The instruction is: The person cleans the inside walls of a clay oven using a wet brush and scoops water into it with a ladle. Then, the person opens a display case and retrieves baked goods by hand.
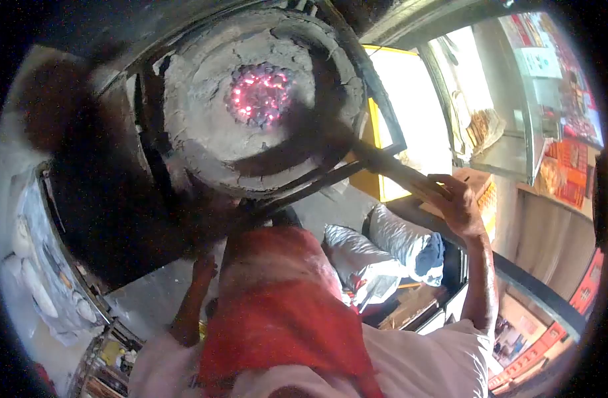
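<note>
A round clay stove [204,142] with a cracked grey inner wall stands in front of me. Red coals [261,95] glow at its bottom. My right hand [455,207] is closed round a wooden handle [410,178] to the right of the stove. From there the handle runs toward the stove's rim, and its far end is a dark blur over the opening. My left hand [204,268] hangs low beside my red apron [284,292], below the stove's frame. It is in shadow, and its fingers are too dark to make out.
A dark metal frame [383,93] surrounds the stove. White stuffed sacks [363,255] lie below my right arm. On the right are a yellow-edged panel [372,159], a cardboard box [473,180] and a glass case [529,126]. A crumpled plastic sheet [38,259] covers a surface at left.
</note>
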`<state>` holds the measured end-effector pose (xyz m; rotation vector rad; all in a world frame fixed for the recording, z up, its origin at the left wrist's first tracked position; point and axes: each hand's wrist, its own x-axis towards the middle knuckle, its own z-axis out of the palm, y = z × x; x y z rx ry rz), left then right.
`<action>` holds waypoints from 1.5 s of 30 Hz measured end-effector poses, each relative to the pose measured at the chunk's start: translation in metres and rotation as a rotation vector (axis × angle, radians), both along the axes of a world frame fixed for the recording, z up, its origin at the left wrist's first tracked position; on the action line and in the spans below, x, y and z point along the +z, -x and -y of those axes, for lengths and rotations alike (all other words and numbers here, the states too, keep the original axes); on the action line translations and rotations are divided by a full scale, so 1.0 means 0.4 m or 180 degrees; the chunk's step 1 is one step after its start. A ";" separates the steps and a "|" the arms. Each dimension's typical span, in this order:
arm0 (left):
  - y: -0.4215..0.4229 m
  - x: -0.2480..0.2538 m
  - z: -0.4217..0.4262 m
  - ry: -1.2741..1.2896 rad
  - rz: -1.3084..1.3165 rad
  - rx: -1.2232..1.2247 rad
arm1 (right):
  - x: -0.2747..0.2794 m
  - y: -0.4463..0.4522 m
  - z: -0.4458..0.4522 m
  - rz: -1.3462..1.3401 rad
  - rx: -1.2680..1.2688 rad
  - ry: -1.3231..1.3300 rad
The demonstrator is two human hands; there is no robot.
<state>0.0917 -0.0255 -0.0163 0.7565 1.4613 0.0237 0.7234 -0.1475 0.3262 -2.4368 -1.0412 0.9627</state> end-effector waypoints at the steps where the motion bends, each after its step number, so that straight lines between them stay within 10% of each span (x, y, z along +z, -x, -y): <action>1: -0.020 0.022 -0.010 0.0002 -0.0001 0.0033 | -0.005 0.003 -0.015 -0.0001 0.0033 0.0002; 7: -0.038 0.048 -0.001 0.0373 -0.0385 0.0195 | -0.089 -0.045 -0.269 0.0986 0.1091 -0.0900; 13: 0.119 -0.078 0.056 0.0667 0.0142 0.0566 | -0.218 -0.172 -0.552 0.1951 0.0301 -0.0686; 19: 0.062 -0.030 0.097 0.0385 -0.0607 0.0351 | -0.165 -0.065 -0.401 0.0033 0.0981 -0.0265; 21: 0.074 -0.065 0.123 0.0096 -0.0351 -0.0050 | -0.174 -0.063 -0.372 -0.0582 0.0117 -0.0642; 23: 0.101 -0.107 0.140 -0.0256 -0.0141 -0.0411 | -0.227 -0.094 -0.415 0.1064 0.0469 -0.1015; 27: 0.152 -0.174 0.140 -0.1545 -0.0169 -0.1418 | -0.344 -0.088 -0.587 0.1550 -0.0730 -0.0622; 31: 0.181 -0.150 0.136 -0.2637 -0.0541 -0.2337 | -0.413 -0.032 -0.643 -0.0213 0.0259 -0.1828; 36: 0.220 -0.150 0.156 -0.3925 -0.0299 -0.2665 | -0.361 -0.081 -0.746 0.1655 0.0328 -0.1604; 44: 0.124 0.040 0.172 -0.2359 -0.1431 -0.2779 | -0.429 -0.585 -1.029 0.2458 0.0897 -0.1788; 45: 0.134 0.045 0.180 -0.2110 -0.1428 -0.2732 | -0.402 -0.596 -1.054 0.1405 0.0623 -0.1942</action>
